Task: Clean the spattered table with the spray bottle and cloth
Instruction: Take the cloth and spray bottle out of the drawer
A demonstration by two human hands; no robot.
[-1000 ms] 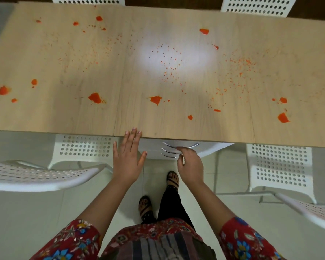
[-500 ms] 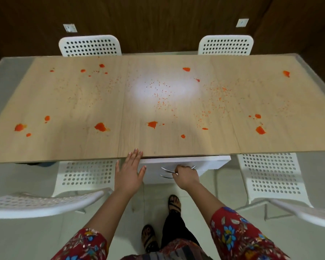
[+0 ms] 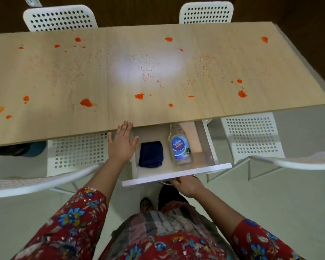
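Orange-red spatters dot the pale wood-grain desk. Navy cloth, clear blue-labelled spray bottle, white drawer, red floral sleeves.

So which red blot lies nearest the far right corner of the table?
The lone blot near the far edge of the table, on its right panel. The other right-side blots lie toward the near edge.

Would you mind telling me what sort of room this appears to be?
Probably a home dining area: a long wooden table flanked by white perforated chairs, with a drawer under it.
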